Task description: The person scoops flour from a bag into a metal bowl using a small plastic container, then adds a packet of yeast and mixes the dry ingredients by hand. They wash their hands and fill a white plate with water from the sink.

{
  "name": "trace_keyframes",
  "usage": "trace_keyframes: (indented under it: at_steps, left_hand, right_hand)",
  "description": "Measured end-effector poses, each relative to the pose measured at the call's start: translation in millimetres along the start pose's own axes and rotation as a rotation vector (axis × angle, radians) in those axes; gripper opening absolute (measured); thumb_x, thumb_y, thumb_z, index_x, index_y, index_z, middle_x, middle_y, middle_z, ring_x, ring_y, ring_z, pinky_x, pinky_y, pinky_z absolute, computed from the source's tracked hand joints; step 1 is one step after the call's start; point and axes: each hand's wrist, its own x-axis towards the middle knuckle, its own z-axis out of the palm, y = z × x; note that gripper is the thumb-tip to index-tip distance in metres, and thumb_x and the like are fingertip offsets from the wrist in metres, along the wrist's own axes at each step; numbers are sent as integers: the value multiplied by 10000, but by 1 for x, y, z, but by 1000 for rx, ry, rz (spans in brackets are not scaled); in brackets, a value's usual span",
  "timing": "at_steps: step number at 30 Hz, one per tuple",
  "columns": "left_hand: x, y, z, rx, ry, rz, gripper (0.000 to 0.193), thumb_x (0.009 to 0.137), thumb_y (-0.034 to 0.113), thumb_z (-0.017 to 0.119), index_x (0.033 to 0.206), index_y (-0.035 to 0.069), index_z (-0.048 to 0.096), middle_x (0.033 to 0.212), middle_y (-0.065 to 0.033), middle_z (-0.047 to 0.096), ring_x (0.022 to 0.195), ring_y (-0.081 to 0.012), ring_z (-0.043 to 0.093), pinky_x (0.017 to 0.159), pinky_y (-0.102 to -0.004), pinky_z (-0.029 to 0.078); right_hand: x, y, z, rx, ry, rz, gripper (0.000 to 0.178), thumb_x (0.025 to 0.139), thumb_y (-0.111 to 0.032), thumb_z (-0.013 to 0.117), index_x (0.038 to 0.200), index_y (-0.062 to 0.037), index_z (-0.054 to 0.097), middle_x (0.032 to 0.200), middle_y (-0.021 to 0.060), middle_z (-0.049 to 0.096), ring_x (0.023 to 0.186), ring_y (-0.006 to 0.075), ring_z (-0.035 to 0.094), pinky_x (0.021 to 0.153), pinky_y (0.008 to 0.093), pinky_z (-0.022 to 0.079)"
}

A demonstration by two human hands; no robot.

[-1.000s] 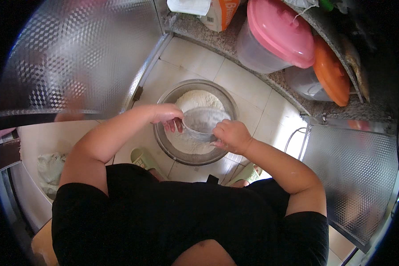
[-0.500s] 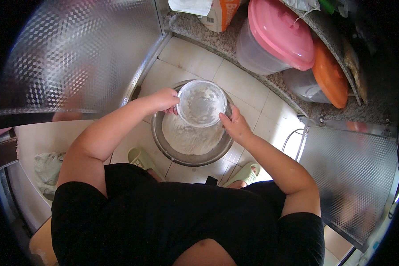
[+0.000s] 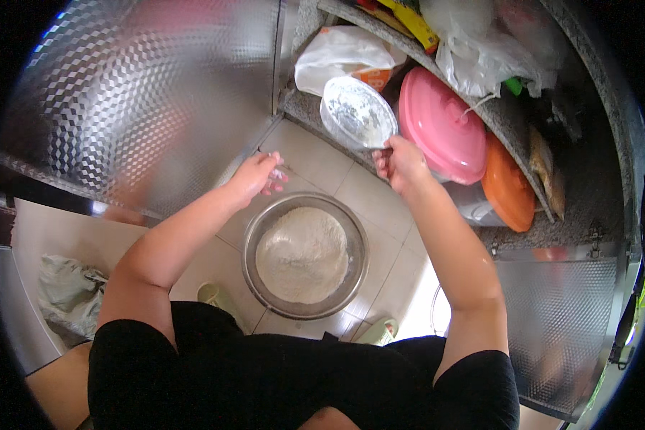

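My right hand [image 3: 403, 163] grips the rim of a pale round bowl [image 3: 358, 113], its inside smeared with white powder. The bowl is tilted and held up in front of the cabinet shelf, beside the pink lid. My left hand [image 3: 256, 178] is in the air at the left, its fingers apart and loosely bent, some white powder on them, holding nothing. Below and between my hands, a wide metal basin [image 3: 362, 276] stands on the tiled floor. White flour-like powder [image 3: 302, 254] lies heaped in it.
A pink-lidded tub [image 3: 441, 125] and an orange-lidded tub [image 3: 507, 183] stand in the cabinet, with a white bag [image 3: 340, 54] to their left. Textured metal doors [image 3: 158, 93] hang open on both sides. Green slippers [image 3: 218, 301] are near the basin. A plastic bag [image 3: 72, 294] lies at the left.
My left hand has let go of the bowl. My right hand has carried it away from above the basin, forward and to the right, toward the shelf. The view has shifted forward.
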Motion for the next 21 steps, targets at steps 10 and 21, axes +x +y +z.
trace_keyframes:
  at_steps: [10, 21]
  left_hand:
    - [19, -12, -16, -13, -56, -124, 345, 870, 364, 416, 1035, 70, 488, 873, -86, 614, 634, -139, 576, 514, -256, 419]
    - [28, -59, -13, 75, -153, -174, 329, 880, 357, 391, 970, 52, 476, 864, -81, 606, 643, -130, 549, 556, -279, 428]
  right_hand:
    - [122, -90, 58, -24, 305, -123, 175, 824, -103, 385, 920, 0, 489, 686, 133, 582, 430, 157, 515, 366, 294, 445]
    - [237, -97, 61, -166, 521, -211, 213, 807, -90, 424, 968, 28, 500, 743, 178, 591, 580, 262, 588, 466, 364, 473]
